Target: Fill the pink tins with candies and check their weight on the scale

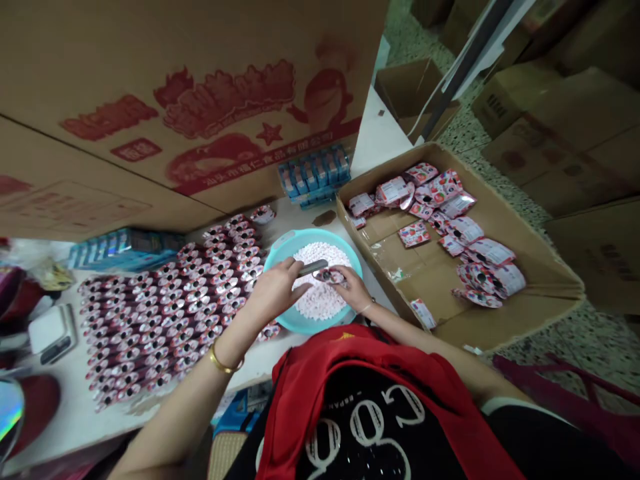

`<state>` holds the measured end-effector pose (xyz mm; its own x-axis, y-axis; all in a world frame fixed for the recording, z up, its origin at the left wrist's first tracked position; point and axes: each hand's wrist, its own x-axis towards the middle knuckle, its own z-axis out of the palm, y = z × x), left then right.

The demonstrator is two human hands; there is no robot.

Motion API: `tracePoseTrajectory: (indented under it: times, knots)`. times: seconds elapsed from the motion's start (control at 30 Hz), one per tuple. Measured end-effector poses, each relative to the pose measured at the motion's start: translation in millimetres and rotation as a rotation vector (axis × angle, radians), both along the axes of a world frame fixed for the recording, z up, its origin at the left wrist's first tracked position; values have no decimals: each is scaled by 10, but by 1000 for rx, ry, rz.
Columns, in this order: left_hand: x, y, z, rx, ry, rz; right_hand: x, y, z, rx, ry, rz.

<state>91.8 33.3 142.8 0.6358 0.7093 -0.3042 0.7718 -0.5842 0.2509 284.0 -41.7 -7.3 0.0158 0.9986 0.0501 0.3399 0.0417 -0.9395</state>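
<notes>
My left hand (274,291), with a gold bangle on the wrist, is closed on a narrow grey scoop-like tool (313,267). Its far end meets the mouth of a small printed pouch (330,275), which my right hand (354,292) pinches from the right side. Both hands are over a turquoise basin (295,325) filled with small white-pink candies (320,303). What is inside the pouch is too small to make out. Left of the basin stand tight rows of similar pouches (170,310), their tops showing dark openings.
A shallow open carton (545,280) with scattered filled-looking pouches (470,230) stands right of the basin. Tall printed cartons (210,40) wall off the back. Blue packs (317,175) sit behind the basin, and a small white scale (50,331) lies far left.
</notes>
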Motion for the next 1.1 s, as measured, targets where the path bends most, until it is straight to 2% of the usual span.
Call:
tracePoseTrajectory:
  times: [0.1,0.2,0.27,0.33,0.4,0.47,0.57,0.67,0.77,0.83,0.87,0.93,1.0,1.03,1.1]
  knots:
    - [-24,99,-243,-96,-237,-59,-76,28,123,32,54,16]
    - [16,288,-448,-148,-330,-112,-87,150,303,62,39,29]
    - [-14,503,-513,-129,-374,-63,58,298,407,105,-38,-21]
    - [-130,795,-585,-38,-392,67,382,478,433,143,-154,-154]
    - [-315,1140,-743,90,-333,230,865,631,351,132,-294,-341]
    - [-522,1475,-998,176,-208,369,1402,711,183,54,-464,-486]
    - [-794,1839,-1418,177,-38,413,2006,735,-147,-182,-703,-530]
    - [-959,1992,-1685,141,73,417,2189,779,-449,-349,-797,-501]
    - [-989,1935,-1724,165,72,479,2130,842,-607,-394,-749,-432]
    - [-937,1765,-1652,202,-35,497,2085,842,-616,-396,-694,-379]
    - [-893,1640,-1605,187,-103,467,2071,822,-594,-389,-671,-354]
    - [-774,1325,-1528,54,-223,307,2037,744,-498,-361,-625,-309]
    - [-617,978,-1514,-118,-271,121,1958,638,-332,-276,-504,-291]
    - [-529,816,-1538,-163,-260,68,1891,583,-223,-213,-420,-306]
    - [-351,545,-1636,-164,-193,57,1698,478,40,-91,-241,-377]
